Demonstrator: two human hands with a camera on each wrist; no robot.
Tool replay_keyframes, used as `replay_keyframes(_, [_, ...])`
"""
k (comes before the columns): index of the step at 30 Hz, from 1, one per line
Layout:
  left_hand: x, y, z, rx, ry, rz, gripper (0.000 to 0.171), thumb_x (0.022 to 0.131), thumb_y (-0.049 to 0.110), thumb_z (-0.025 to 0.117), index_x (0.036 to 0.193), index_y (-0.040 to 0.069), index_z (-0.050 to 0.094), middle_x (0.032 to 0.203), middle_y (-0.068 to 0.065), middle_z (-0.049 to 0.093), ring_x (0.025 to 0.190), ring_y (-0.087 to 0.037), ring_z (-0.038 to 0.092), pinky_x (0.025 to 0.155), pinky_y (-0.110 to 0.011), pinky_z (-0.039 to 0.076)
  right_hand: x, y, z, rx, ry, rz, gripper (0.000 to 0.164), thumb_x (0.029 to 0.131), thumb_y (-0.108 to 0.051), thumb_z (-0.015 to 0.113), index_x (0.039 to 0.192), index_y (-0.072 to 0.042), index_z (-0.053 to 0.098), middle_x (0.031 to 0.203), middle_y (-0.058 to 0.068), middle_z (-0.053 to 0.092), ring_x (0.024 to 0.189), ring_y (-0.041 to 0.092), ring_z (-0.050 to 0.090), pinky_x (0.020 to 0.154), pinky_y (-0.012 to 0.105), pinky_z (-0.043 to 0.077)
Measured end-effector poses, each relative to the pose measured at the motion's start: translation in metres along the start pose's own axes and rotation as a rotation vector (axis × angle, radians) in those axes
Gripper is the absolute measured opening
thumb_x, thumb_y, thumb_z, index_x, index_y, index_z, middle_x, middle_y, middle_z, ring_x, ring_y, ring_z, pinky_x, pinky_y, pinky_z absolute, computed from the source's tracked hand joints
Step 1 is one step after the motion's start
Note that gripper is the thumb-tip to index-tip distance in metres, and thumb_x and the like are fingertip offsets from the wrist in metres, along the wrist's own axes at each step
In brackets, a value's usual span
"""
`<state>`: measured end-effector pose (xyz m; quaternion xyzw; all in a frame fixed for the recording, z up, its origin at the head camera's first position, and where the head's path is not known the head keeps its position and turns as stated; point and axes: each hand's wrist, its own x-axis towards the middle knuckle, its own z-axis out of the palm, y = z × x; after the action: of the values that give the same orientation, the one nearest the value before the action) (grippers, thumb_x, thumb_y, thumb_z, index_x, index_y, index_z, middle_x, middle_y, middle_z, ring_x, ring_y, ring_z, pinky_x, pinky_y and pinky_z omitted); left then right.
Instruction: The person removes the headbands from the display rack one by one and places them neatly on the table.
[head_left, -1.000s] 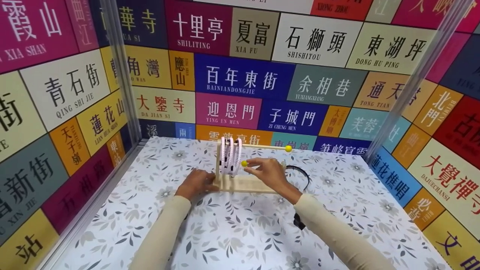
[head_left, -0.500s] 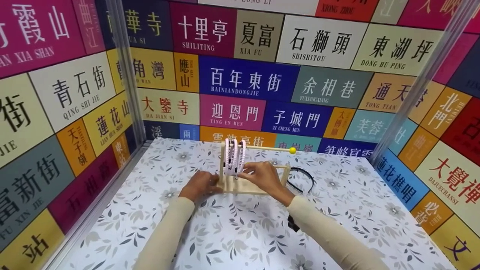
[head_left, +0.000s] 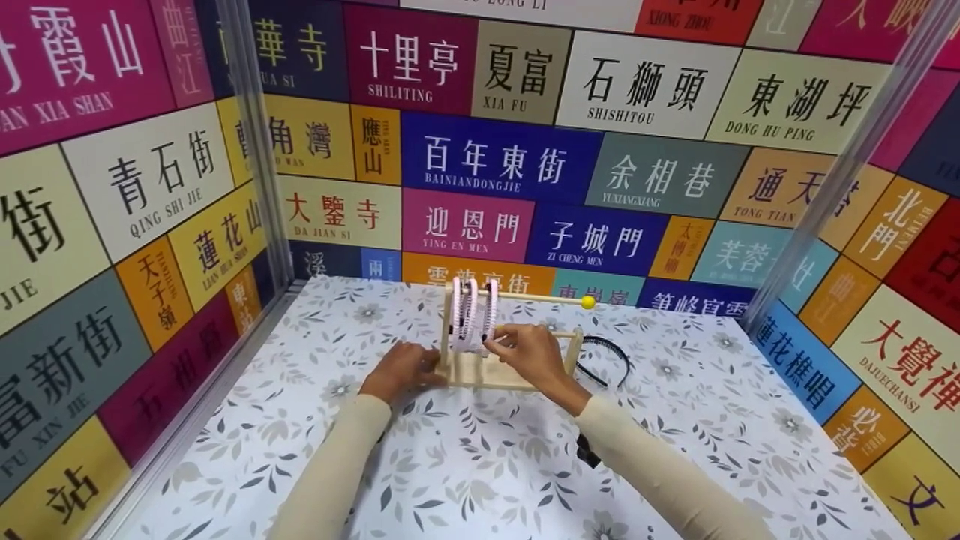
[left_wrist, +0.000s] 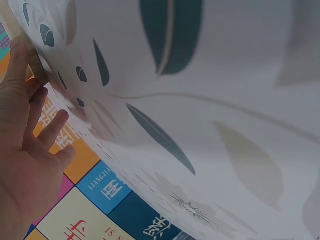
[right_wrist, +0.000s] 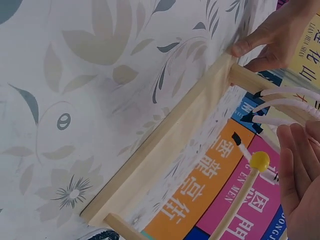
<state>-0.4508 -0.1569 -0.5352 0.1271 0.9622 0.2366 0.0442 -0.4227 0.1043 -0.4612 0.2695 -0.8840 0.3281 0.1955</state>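
Observation:
A pale wooden rack (head_left: 510, 376) with rods stands on the table, and pink headbands (head_left: 491, 309) with black tips hang at its left end. My right hand (head_left: 529, 352) pinches the rightmost headband near its lower end; in the right wrist view that hand (right_wrist: 300, 187) partly hides the bands. At the rack's left end my left hand (head_left: 405, 369) grips the wood, its thumb on the corner in the right wrist view. A yellow ball (right_wrist: 259, 161) caps a rod beside my right fingers. Another yellow ball (head_left: 588, 302) tips the upper rod.
A black toothed headband (head_left: 627, 361) lies on the table right of the rack. The flower-patterned tabletop (head_left: 480, 472) is enclosed by walls printed with coloured place-name panels (head_left: 499, 161). Metal posts (head_left: 255, 150) stand at the corners.
My right hand has moved from the lower rod's yellow ball to the pink headbands, and the rightmost band now sits further from the others. My left hand stays at the rack's end.

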Motion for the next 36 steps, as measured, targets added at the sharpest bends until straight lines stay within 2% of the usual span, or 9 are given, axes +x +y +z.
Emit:
replay_keyframes(3, [0.0, 0.0, 0.0, 0.009, 0.014, 0.027, 0.042, 0.086, 0.038, 0.085, 0.123, 0.022, 0.075, 0.115, 0.001, 0.075, 0.096, -0.016, 0.064, 0.099, -0.04, 0.054, -0.001, 0.001, -0.002, -0.022, 0.015, 0.004, 0.013, 0.092, -0.03, 0.081, 0.097, -0.018, 0.082, 0.08, -0.004, 0.079, 0.06, 0.001, 0.068, 0.046, 0.025, 0.05])
replay_keyframes(7, [-0.002, 0.0, 0.0, 0.006, 0.016, 0.048, 0.041, 0.087, 0.037, 0.084, 0.124, 0.02, 0.075, 0.117, -0.001, 0.075, 0.095, -0.017, 0.063, 0.098, -0.04, 0.054, -0.002, 0.002, -0.006, -0.039, 0.018, 0.012, 0.013, 0.092, -0.03, 0.081, 0.097, -0.018, 0.082, 0.08, -0.003, 0.079, 0.064, 0.005, 0.072, 0.047, 0.025, 0.052])
replay_keyframes(12, [-0.004, 0.004, -0.001, -0.018, 0.008, 0.008, 0.048, 0.087, 0.036, 0.084, 0.131, 0.022, 0.072, 0.13, 0.001, 0.072, 0.113, -0.019, 0.065, 0.108, -0.043, 0.049, -0.002, 0.003, -0.01, -0.039, 0.044, 0.008, 0.009, 0.091, -0.028, 0.082, 0.092, -0.019, 0.081, 0.083, -0.002, 0.079, 0.069, 0.009, 0.075, 0.049, 0.026, 0.054])
replay_keyframes(14, [-0.004, 0.005, -0.001, -0.012, 0.008, 0.006, 0.048, 0.088, 0.036, 0.084, 0.132, 0.023, 0.072, 0.131, 0.002, 0.071, 0.114, -0.019, 0.065, 0.11, -0.043, 0.049, -0.001, 0.003, -0.012, -0.04, 0.057, 0.003, 0.009, 0.091, -0.027, 0.081, 0.092, -0.018, 0.081, 0.083, -0.003, 0.079, 0.07, 0.01, 0.075, 0.05, 0.027, 0.054])
replay_keyframes(23, [-0.005, 0.005, -0.001, -0.002, 0.027, 0.061, 0.038, 0.089, 0.037, 0.082, 0.124, 0.022, 0.075, 0.115, 0.002, 0.076, 0.093, -0.016, 0.064, 0.099, -0.04, 0.053, 0.005, 0.002, -0.021, -0.062, 0.089, 0.027, 0.007, 0.09, -0.027, 0.08, 0.091, -0.021, 0.081, 0.084, -0.008, 0.079, 0.07, 0.006, 0.074, 0.045, 0.026, 0.049])
replay_keyframes(30, [-0.007, 0.003, -0.001, -0.031, 0.029, 0.064, 0.034, 0.09, 0.037, 0.081, 0.121, 0.023, 0.076, 0.104, 0.005, 0.075, 0.088, -0.016, 0.062, 0.093, -0.039, 0.054, 0.007, 0.001, -0.03, -0.071, 0.126, 0.053, 0.009, 0.089, -0.029, 0.08, 0.094, -0.021, 0.082, 0.083, -0.008, 0.079, 0.067, 0.005, 0.073, 0.042, 0.025, 0.046])
replay_keyframes(36, [-0.004, -0.001, 0.001, 0.009, 0.037, 0.075, 0.033, 0.089, 0.038, 0.082, 0.116, 0.021, 0.076, 0.099, 0.005, 0.074, 0.085, -0.018, 0.059, 0.087, -0.038, 0.052, 0.006, 0.002, -0.037, -0.037, 0.138, 0.03, 0.012, 0.09, -0.026, 0.082, 0.098, -0.017, 0.082, 0.082, -0.001, 0.079, 0.063, 0.008, 0.073, 0.041, 0.025, 0.045])
